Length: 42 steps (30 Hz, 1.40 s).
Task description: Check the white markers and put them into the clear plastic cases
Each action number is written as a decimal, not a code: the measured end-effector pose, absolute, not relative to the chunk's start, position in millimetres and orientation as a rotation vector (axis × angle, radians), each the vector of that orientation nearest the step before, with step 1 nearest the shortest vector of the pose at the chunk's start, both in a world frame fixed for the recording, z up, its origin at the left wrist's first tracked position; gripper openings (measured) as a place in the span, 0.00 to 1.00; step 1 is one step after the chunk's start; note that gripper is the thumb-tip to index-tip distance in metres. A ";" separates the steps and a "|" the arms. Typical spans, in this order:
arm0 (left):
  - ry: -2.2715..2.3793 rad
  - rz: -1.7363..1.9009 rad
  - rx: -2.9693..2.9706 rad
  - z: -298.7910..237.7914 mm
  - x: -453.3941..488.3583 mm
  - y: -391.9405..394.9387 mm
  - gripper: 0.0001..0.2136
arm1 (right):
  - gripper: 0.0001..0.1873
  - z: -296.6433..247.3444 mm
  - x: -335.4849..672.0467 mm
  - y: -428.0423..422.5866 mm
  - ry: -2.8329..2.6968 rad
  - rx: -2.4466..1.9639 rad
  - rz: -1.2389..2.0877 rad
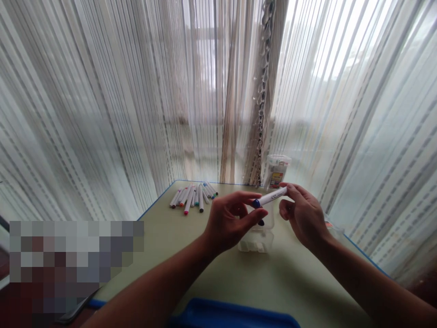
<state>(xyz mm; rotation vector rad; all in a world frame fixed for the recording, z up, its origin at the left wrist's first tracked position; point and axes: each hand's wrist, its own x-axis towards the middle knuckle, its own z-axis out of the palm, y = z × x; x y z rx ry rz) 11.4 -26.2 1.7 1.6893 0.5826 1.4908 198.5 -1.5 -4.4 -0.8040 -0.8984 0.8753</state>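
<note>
Head view: your right fingers (295, 192) pinch the marker (273, 197) at its white end. Your left fingers (253, 217) curve around its blue end, grip unclear, with a clear box (256, 244) below them.

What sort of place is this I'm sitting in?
Likely a room in someone's home, though I can't be certain: sheer striped curtains glow with light from behind, and loose markers lie on a pale green table with blue edging.

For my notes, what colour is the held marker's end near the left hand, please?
That end of the marker is dark blue, best seen in the head view.
</note>
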 end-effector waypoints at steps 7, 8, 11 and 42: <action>0.655 1.577 1.587 0.4 6.9 -14.0 0.12 | 0.16 -2.0 199.9 -2.3 -0.947 -0.775 0.796; 0.657 1.583 1.557 0.8 6.1 -11.7 0.13 | 0.16 -1.6 200.1 -3.0 -0.978 -0.766 0.762; 0.644 1.612 1.411 3.1 3.4 -4.0 0.13 | 0.15 -1.5 199.8 -7.9 -1.084 -0.760 0.644; 0.602 1.540 0.882 -1.0 -6.1 21.4 0.07 | 0.23 -20.6 211.7 -18.5 -1.712 -0.813 -0.036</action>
